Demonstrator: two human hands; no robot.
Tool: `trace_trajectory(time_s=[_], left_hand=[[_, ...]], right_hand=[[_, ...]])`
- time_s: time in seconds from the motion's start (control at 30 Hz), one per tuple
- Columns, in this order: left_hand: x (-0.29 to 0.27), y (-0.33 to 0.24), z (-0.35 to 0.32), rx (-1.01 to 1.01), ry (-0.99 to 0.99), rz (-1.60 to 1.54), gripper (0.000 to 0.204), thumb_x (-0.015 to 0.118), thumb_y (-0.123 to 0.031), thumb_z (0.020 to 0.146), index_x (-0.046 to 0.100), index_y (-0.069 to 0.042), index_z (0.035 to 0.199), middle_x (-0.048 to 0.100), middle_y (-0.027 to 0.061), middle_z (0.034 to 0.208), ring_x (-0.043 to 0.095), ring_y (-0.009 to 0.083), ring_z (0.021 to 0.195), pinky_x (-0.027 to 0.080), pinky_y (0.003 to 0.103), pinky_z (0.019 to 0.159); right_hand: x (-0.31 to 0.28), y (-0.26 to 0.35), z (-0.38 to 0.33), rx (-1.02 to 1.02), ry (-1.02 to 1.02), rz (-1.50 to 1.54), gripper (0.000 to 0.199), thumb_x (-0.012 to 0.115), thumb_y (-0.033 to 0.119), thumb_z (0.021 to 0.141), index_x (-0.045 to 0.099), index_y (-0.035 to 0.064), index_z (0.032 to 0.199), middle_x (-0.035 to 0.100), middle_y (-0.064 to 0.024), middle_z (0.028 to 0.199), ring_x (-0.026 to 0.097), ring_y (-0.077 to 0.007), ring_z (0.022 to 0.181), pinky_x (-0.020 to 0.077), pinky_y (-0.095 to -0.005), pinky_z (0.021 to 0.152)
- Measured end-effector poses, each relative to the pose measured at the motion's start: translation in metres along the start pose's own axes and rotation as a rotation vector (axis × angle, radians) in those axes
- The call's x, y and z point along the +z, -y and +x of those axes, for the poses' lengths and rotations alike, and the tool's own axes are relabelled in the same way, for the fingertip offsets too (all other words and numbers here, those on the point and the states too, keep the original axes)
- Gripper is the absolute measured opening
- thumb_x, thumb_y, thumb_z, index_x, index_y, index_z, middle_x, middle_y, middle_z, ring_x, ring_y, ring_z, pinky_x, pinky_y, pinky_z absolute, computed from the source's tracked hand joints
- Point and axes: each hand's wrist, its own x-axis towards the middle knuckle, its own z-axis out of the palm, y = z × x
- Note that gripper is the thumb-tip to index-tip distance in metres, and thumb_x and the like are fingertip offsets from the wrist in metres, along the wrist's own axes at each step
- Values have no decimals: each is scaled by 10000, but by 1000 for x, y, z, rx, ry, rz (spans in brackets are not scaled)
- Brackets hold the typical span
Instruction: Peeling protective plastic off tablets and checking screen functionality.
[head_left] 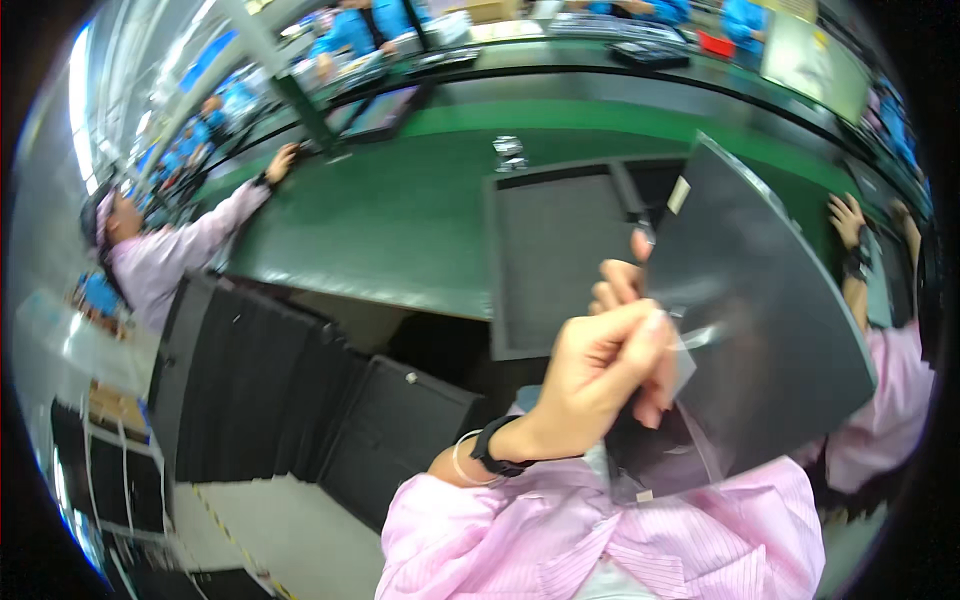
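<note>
Fingers, left hand (600,375): curled and pinching a strip of clear film (688,362) at the left edge of a dark panel (760,330); thumb on top, fingertips (650,405) folded against the panel's face.
Fingers, right hand: mostly hidden behind the panel; a few fingertips (615,285) show at its left edge, just above the left hand. Grip cannot be told.
Dark panel: large, flat, dark grey sheet held up and tilted, right of centre in the frame, its lower edge near the person's chest. A small pale label (679,194) sits near its upper left corner.
Clear film: partly lifted off the panel's face, glinting beside the left thumb; more film hangs at the panel's lower left.
Left wrist: black wristband (492,450) with a thin pale cord beside it; pink striped sleeve (480,530) along the lower edge.
Green conveyor belt (400,200): runs across the upper middle of the frame.
Grey tray (555,250): lies on the belt, centre frame, behind the hands.
Co-worker, left (150,260): pink smock, one arm stretched onto the belt, upper left of frame.
Co-worker, right (880,370): pink sleeve, hand on the belt at the right edge.
</note>
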Motion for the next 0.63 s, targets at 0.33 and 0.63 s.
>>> trace_trajectory(time_s=[0.33,0.63], left_hand=[[-16,49,-18,13,-286,52,352,374,-154,961,457,16,664,501,69,542,459,96,419,359,203,399],[-25,58,-23,-27,-364,80,347,375,-142,948,436,14,644,485,84,516,461,114,400,343,212,381]], right_hand=[[-9,8,12,86,664,344,505,243,384,962,468,73,633,490,-68,562,476,-197,514,395,-286,507],[-26,-74,-119,258,963,641,663,44,415,957,472,58,597,494,-141,488,478,-271,436,430,-321,514]])
